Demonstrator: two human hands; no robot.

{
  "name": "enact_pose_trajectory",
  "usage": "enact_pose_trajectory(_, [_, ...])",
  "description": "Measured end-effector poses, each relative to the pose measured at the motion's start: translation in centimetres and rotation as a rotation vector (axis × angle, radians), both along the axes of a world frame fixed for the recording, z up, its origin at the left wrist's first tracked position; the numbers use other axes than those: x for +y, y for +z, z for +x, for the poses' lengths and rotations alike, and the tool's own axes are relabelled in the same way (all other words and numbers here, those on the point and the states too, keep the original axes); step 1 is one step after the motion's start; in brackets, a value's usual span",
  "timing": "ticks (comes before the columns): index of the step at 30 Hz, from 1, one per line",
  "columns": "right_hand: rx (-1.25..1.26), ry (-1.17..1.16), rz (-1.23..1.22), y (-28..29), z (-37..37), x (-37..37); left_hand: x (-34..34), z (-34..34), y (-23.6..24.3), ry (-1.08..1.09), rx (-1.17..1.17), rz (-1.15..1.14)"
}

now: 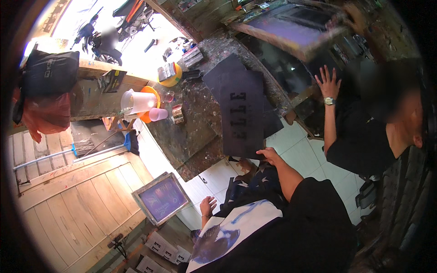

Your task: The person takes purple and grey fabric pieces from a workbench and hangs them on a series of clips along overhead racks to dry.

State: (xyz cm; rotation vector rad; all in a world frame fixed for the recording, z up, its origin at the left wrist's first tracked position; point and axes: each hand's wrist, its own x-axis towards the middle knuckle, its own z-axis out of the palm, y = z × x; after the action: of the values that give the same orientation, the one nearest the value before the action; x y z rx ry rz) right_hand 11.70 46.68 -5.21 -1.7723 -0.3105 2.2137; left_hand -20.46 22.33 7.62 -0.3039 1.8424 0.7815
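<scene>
My right hand pinches the near edge of a dark sheet that carries a column of large black printed letters. This sheet lies over other dark sheets at the right side of a paint-spattered worktable. Low beside my body hangs my left hand, holding nothing, its fingers loosely apart. Closest to it is a framed printing screen with a purple mesh, standing on the floor side and apart from the hand.
At right, a co-worker's spread hand wears a watch; their other hand holds a raised screen frame. A clear pitcher, pink cup and yellow tub crowd the table's left. Printed pieces lie lower left.
</scene>
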Motion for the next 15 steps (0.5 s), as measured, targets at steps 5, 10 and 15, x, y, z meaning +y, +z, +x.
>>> enact_pose_trajectory(5, [0.247, 0.084, 0.034, 6.2, -2.7, 3.0, -2.4, 0.3, -3.4, -0.761, 0.249, 0.295])
enact_pose_trajectory(10, [0.535, -0.117, 0.2, 12.0, -8.5, 7.0, 6.2, -0.3, -3.3, -0.554, -0.131, 0.099])
enact_pose_trajectory(15, [0.496, -0.077, 0.556, 26.4, -14.5, 9.0, 15.1, 0.3, 1.3, -0.754, -0.247, 0.341])
